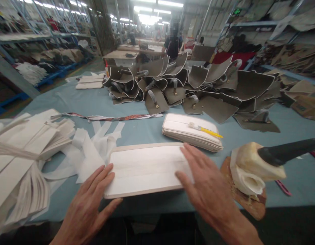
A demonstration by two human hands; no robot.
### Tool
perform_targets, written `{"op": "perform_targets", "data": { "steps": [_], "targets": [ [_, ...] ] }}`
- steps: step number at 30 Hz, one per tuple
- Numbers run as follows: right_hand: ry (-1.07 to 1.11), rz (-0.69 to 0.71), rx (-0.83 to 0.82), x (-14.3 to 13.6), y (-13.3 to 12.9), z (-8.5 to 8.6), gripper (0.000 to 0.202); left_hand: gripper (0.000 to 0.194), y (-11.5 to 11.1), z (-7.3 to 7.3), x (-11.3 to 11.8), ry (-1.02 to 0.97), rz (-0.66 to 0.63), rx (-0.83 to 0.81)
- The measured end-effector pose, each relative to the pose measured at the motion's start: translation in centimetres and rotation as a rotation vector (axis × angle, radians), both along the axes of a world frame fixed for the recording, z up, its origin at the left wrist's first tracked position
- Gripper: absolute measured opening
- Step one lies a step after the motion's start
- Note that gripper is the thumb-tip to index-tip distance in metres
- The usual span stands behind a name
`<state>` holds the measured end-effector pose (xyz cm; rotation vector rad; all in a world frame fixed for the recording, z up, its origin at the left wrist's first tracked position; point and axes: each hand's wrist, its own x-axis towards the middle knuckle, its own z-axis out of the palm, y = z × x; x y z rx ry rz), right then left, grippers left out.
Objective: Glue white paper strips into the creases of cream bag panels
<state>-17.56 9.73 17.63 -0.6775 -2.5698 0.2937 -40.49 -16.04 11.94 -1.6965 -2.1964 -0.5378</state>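
A rectangular white panel [147, 168] with a beige border lies in front of me at the table's near edge. My left hand [89, 197] is at its left end, fingers stretched out with the tips touching that edge; the thumb lies near the front edge, apart from the fingers. Across the right end rests my right hand [204, 180], fingers extended and thumb spread on the white surface. Behind the panel sits a stack of similar panels [177, 126], with a yellow-handled brush [208, 131] lying on top. What is beneath the panel is hidden.
Bundled off-white strips [17, 153] and loose translucent strips [92, 149] lie left. A glue-crusted container [245, 166] with a dark handle stands right on a brown board [256, 207]. Olive-grey bag pieces [215, 105] fill the table's far side. A person [173, 46] stands beyond.
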Motion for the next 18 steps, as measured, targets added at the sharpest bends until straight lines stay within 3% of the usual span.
{"op": "perform_targets", "data": {
  "steps": [3, 7, 10, 18],
  "targets": [
    [-0.028, 0.271, 0.044, -3.2, -5.6, -0.9, 0.064, 0.050, 0.1, 0.0, 0.3, 0.012, 0.017, 0.019],
    [-0.030, 0.359, 0.029, -6.3, -9.5, -3.0, 0.071, 0.049, 0.3, 0.0, 0.5, 0.039, 0.040, 0.022],
    [-0.059, 0.291, 0.064, -5.6, -8.7, -4.1, 0.070, 0.048, 0.3, 0.0, 0.5, 0.054, 0.050, 0.025],
    [-0.152, -0.013, 0.278, 2.1, -1.8, -6.2, 0.066, 0.050, 0.2, -0.3, 0.4, 0.037, 0.041, 0.037]
  ]
}}
